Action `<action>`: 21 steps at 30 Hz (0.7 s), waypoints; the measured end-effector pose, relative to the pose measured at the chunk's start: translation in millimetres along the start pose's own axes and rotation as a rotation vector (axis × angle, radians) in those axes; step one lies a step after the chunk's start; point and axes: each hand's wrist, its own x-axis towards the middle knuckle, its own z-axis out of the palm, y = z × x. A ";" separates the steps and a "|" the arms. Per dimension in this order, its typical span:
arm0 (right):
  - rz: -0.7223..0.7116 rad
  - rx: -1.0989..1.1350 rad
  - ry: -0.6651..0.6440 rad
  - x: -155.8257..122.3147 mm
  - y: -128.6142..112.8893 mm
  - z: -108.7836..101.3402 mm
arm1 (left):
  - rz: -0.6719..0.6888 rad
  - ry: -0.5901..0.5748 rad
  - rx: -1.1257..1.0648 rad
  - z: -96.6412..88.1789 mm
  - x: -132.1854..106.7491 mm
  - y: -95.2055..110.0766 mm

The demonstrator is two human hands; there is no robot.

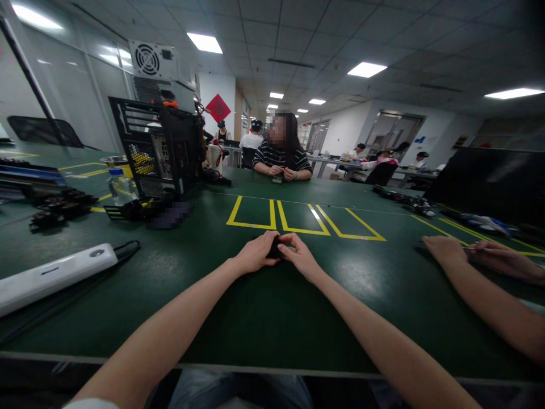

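Note:
A small black object (275,247) sits between my two hands, low over the green table (238,318). Its kind cannot be made out, since fingers cover most of it. My left hand (256,253) is closed around its left side, thumb below and fingers over the top. From the right, my right hand (298,255) pinches it with thumb and forefinger. Just beyond my hands, yellow tape outlines (303,232) mark the tabletop.
To the left stand an open black computer case (159,147), a water bottle (120,186) and a white camera-like device (59,275). A co-worker's hands (447,250) work at the right. Another person (281,149) sits across the table. Black cables (402,199) lie at the far right.

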 end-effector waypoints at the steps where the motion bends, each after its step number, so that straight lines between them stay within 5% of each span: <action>1: 0.009 0.002 0.000 0.1 -1.0 -0.3 | 0.006 -0.002 -0.002 0.0 -0.2 -0.4; 10: -0.016 0.071 -0.114 -4.5 -5.3 -2.9 | 0.025 -0.006 -0.001 -1.3 -1.1 -1.8; 21: -0.034 -0.015 -0.013 0.5 2.8 -2.2 | 0.012 -0.015 -0.016 -1.9 -0.7 -0.1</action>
